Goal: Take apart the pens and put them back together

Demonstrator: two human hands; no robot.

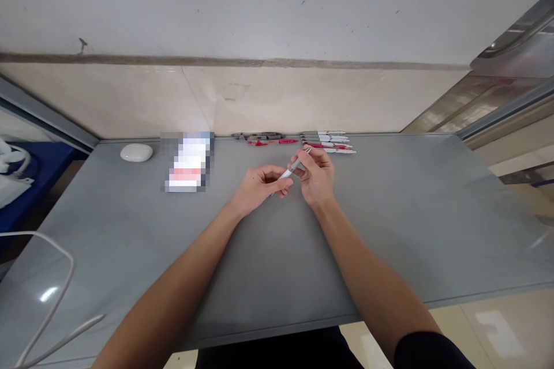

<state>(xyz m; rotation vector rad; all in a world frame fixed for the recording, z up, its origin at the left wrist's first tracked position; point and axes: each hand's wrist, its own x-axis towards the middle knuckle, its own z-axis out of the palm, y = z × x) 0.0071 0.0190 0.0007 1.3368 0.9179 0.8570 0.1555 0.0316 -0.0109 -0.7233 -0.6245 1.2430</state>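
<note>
Both hands grasp 1 pen (292, 168) above the gray table (411, 213): left hand (259, 187) pinches its lower end, right hand (318, 176) its upper part. More pens (329, 143) lie just beyond.

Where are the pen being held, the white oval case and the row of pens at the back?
pen (289, 172), head view, on its grey barrel
white oval case (136, 152), head view, on its top
row of pens (331, 142), head view, on a white pen mid-row

Both hands, left (259, 183) and right (318, 176), hold one pen (293, 167) above the grey table (389, 213).
</note>
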